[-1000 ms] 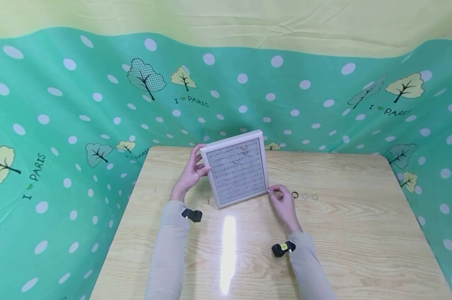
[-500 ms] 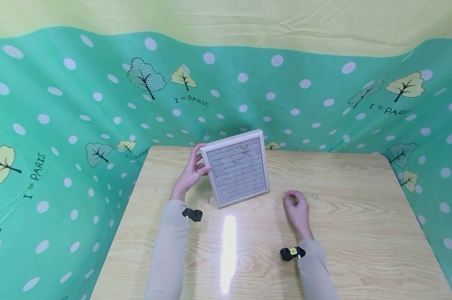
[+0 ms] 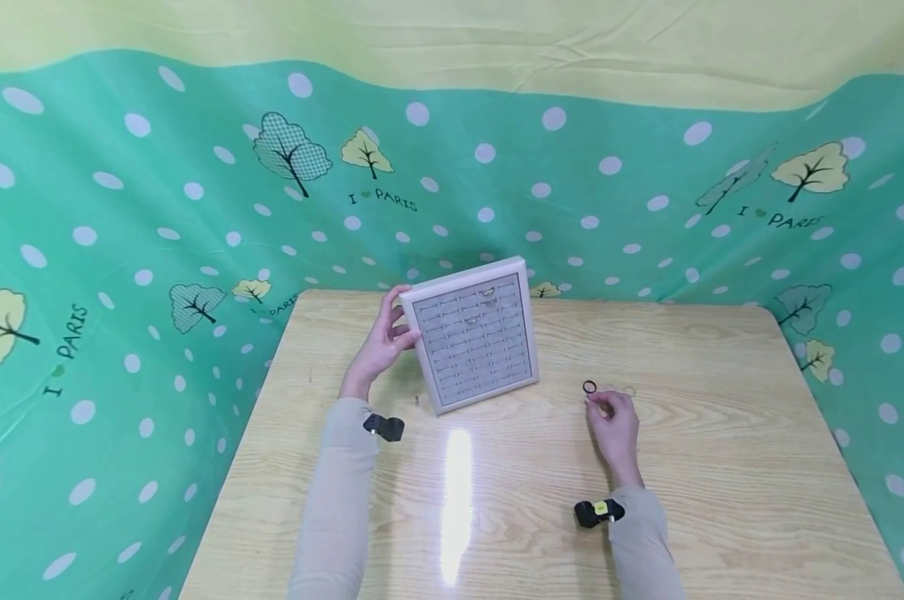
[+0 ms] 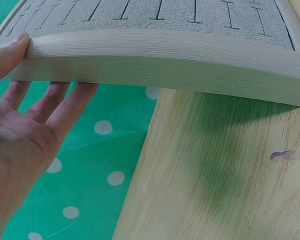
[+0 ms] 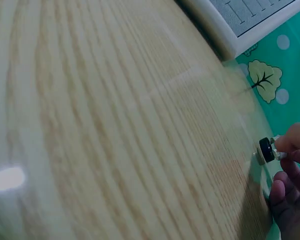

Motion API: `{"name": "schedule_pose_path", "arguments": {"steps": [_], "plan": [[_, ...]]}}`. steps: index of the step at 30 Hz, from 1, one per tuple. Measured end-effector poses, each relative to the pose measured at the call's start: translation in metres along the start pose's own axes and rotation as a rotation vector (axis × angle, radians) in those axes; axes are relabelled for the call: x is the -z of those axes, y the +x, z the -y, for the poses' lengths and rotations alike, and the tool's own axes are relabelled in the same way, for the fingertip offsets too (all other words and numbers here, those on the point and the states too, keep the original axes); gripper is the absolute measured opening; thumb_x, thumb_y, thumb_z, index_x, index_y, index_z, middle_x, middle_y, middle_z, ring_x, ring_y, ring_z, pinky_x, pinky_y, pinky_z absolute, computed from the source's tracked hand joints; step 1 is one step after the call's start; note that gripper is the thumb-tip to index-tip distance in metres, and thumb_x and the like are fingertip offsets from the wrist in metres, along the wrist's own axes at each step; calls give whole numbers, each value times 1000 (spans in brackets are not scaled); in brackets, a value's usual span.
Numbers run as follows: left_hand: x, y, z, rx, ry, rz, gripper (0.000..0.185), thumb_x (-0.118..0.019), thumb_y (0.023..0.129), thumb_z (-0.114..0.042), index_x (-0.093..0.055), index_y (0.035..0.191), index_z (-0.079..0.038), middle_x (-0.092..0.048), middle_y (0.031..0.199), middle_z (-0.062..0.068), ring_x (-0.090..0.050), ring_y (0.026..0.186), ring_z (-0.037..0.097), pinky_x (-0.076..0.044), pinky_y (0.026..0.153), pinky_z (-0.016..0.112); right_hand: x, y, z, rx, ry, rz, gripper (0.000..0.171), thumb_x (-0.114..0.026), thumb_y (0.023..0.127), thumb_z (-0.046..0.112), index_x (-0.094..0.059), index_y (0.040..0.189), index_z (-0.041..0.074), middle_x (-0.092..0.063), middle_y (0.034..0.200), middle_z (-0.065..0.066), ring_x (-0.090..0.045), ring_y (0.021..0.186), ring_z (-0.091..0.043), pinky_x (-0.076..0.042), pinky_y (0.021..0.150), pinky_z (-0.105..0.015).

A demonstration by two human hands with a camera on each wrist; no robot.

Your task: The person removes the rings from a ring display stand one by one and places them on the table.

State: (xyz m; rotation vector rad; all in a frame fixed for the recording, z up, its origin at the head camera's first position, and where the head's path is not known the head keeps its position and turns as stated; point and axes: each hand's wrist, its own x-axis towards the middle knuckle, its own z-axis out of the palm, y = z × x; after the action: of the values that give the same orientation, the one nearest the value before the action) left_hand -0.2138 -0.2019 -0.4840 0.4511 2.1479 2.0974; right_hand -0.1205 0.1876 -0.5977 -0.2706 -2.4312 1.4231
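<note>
A white-framed ring display tray (image 3: 476,337) stands tilted on the table, its grey slotted pad facing me. My left hand (image 3: 380,346) grips its left edge, with the thumb (image 4: 12,55) on the front rim and the fingers behind. Two rings sit in the slots, an upper ring (image 3: 488,292) and a lower ring (image 3: 471,320). Right of the tray, my right hand (image 3: 615,421) pinches what looks like a small silvery ring (image 5: 277,154) between thumb and fingertips. Just beyond the fingertips is a black ring (image 3: 589,387). Another silvery ring (image 3: 630,390) lies farther right.
The wooden table (image 3: 721,450) ends at a green dotted cloth (image 3: 646,217) behind and at both sides. A small purple mark (image 4: 284,156) shows on the tabletop near the tray. Light reflects off the table (image 3: 455,500) in front.
My right hand has moved right, from the tray's lower right corner past the black ring, which was covered half a second ago and shows again. The left hand and tray have stayed put.
</note>
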Motion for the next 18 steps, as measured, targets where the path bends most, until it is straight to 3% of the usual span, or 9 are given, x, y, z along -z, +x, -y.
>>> {"name": "schedule_pose_path", "arguments": {"steps": [5, 18], "plan": [[0, 0, -1, 8, -6, -2, 77, -51, 89, 16, -23, 148, -25, -45, 131, 26, -57, 105, 41, -55, 83, 46, 1, 0, -2, 35, -23, -3, 8, -66, 81, -8, -68, 89, -8, -56, 93, -18, -48, 79, -19, -35, 63, -10], [0, 0, 0, 14, -12, -3, 78, -51, 88, 17, -24, 148, -26, -46, 131, 25, -56, 106, 44, -55, 83, 46, 1, -2, -8, -14, -16, 14, 11, -65, 79, -10, -68, 89, -7, -56, 98, -17, -49, 80, -19, -35, 62, -8]]}}
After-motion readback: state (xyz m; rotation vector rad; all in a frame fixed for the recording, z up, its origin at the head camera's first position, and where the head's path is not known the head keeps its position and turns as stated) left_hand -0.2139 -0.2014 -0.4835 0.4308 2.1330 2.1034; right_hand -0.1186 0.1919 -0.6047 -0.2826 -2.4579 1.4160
